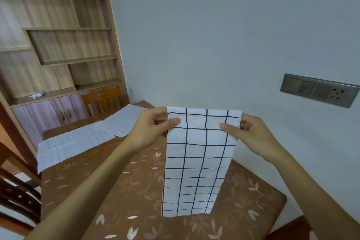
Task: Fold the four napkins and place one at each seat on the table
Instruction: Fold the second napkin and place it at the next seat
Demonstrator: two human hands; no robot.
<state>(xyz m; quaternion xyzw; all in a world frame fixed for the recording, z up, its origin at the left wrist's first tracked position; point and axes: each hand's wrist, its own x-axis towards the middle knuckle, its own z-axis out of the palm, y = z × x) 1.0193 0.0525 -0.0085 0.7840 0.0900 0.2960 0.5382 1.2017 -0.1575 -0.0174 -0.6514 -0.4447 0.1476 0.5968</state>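
Observation:
A white napkin with a dark grid hangs upright in the air above the table, folded to a long strip. My left hand pinches its upper left corner and my right hand pinches its upper right corner, thumbs on the near face. Its lower edge hangs just over the brown flowered tablecloth. Two more white checked napkins lie flat and unfolded farther back: one at the table's left side, one near the far end, their corners overlapping.
A wooden chair stands at the table's far end in front of a wooden shelf unit. Dark chairs stand along the left side. The wall on the right carries a switch and socket panel.

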